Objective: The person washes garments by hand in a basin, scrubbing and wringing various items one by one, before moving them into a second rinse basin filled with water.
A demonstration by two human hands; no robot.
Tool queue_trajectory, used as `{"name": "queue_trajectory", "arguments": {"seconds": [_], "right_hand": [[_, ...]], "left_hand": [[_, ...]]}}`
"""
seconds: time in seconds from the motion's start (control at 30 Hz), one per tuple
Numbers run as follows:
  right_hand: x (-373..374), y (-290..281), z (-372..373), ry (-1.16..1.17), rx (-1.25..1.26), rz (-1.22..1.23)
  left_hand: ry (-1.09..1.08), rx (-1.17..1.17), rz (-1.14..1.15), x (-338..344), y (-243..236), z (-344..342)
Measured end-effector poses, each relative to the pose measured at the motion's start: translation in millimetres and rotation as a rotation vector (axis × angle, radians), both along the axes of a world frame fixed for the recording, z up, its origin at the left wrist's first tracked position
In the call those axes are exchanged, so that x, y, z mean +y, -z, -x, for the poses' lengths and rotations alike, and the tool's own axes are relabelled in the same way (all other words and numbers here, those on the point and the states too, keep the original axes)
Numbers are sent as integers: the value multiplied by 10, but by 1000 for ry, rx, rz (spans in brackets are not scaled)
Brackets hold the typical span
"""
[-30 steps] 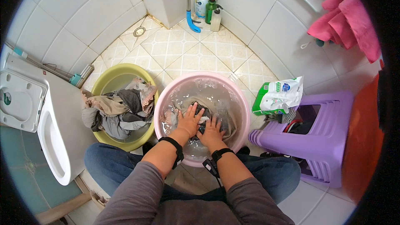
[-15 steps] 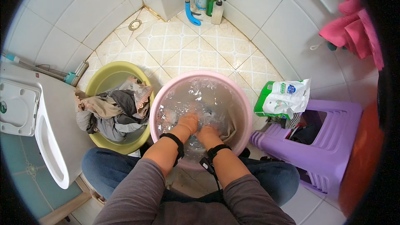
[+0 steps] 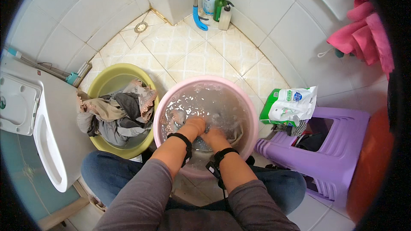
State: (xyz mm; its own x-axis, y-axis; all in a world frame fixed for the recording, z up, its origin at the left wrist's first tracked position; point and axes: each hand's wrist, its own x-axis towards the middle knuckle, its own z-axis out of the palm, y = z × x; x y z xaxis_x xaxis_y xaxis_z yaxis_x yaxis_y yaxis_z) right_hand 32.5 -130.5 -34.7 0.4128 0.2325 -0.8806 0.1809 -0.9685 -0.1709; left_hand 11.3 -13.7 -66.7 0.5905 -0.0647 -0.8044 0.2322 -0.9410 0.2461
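Both my hands reach down into a pink basin (image 3: 205, 78) of cloudy, bubbly water between my knees. My left hand (image 3: 196, 124) is in the water near the middle, its fingers hidden below the surface. Close beside it on the right, my right hand (image 3: 213, 135) is also under, and its fingers cannot be made out. Beneath the water lies a submerged garment: a beige fold (image 3: 236, 138) shows at the right, and pinkish lace trim (image 3: 176, 117) shows at the left. Whether either hand grips the cloth is hidden.
Left of the pink basin stands an olive-green basin (image 3: 99, 73) heaped with grey and beige wet clothes (image 3: 117, 115). A purple stool (image 3: 338, 154) lies on its side at the right, a green-and-white packet (image 3: 287, 106) by it. Several pump bottles (image 3: 220, 7) stand in the far corner.
The lace trim shows more at the left of the water. My hands stay low in the basin with only slight movement. The whole view has shifted a little.
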Motion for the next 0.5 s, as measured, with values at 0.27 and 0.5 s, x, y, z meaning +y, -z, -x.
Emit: {"name": "queue_trajectory", "arguments": {"seconds": [0.27,0.5], "right_hand": [[-244,-321,489,-65,-403,-106],[-320,-622,871,-219,-799,-259]], "left_hand": [[-65,-575,-13,-125,-530,618],[-318,-714,229,-8,-934,1202]]}}
